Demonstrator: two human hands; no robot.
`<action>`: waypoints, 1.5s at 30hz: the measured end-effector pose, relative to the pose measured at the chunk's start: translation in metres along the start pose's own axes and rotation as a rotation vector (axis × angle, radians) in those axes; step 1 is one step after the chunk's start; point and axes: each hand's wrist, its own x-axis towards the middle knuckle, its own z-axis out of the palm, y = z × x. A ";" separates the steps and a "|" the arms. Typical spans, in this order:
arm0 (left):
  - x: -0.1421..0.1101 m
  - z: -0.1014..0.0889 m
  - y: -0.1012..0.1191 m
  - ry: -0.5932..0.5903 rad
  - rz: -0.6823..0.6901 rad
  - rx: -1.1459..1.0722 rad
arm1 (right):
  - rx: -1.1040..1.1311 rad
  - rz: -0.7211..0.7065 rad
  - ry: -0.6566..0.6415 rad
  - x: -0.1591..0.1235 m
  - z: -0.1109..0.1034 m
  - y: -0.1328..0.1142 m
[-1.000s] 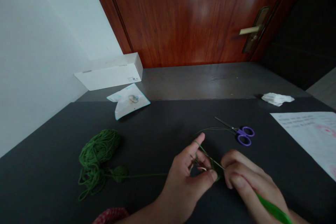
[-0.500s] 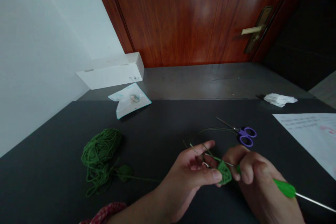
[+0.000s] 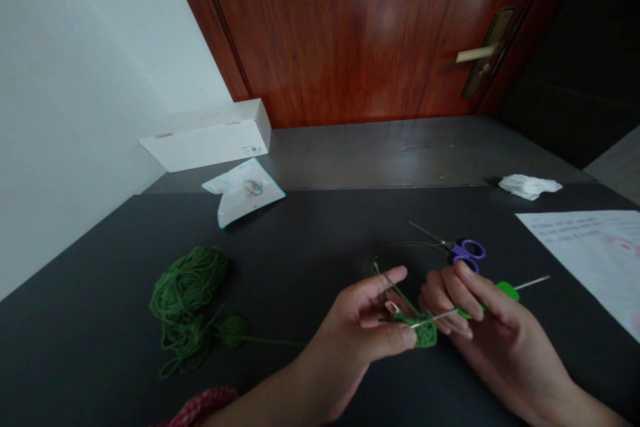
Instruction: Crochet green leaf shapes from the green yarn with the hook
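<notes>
My left hand pinches a small green crochet piece between thumb and fingers, with a strand of green yarn looped over its raised forefinger. My right hand grips a crochet hook with a green handle; its metal tip lies against the piece and its rear end points right. A thin yarn strand runs left across the dark table to a loose green yarn skein.
Purple-handled scissors lie just beyond my hands. A printed paper sheet lies at the right, a crumpled tissue at the far right, a white pouch and a white box at the far left. A wooden door stands behind.
My right hand has turned the hook, so its handle now points up and right instead of down and right. The left hand keeps its pinch on the crochet piece.
</notes>
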 end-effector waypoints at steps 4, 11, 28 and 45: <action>-0.001 -0.001 0.000 -0.014 0.027 0.064 | -0.120 -0.082 -0.013 0.001 -0.001 -0.004; -0.001 0.001 -0.001 -0.010 0.040 0.109 | -0.295 -0.225 0.012 -0.001 -0.005 -0.010; 0.002 0.006 0.005 0.147 0.116 0.340 | -0.956 -0.528 -0.115 -0.024 -0.005 -0.011; -0.005 0.005 0.005 0.089 0.146 0.085 | -1.816 -1.381 -0.233 -0.016 0.003 0.006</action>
